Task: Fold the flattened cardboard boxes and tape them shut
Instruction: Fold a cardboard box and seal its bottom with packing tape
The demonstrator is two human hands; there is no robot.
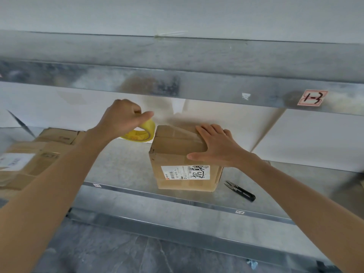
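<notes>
Bare forearms (49, 184) reach in from the bottom corners toward the cardboard box (177, 154), which stands folded up on the metal shelf (122, 168), a little right of centre, its white label (185, 172) facing the camera. The right hand (216, 146) lies flat on the box's top at its right end, fingers straight across the closed flaps and thumb spread along the front upper edge, pressing rather than gripping. A clear strip of tape seems to cross the top beneath those fingers, though glare hides its extent. The left hand (122, 117) hovers just beyond the box's left edge, fingers curled round the yellow tape roll (141, 133), which nearly touches the top left corner. The risk, as I judge it, lies in the pull: drawn off at an angle, the tape may wrinkle or miss the seam, and if the right hand eases, the flaps may spring up or the box slide. Black snips (241, 191) lie on the shelf just right of the box; more boxes (29, 160) sit well to the left.
</notes>
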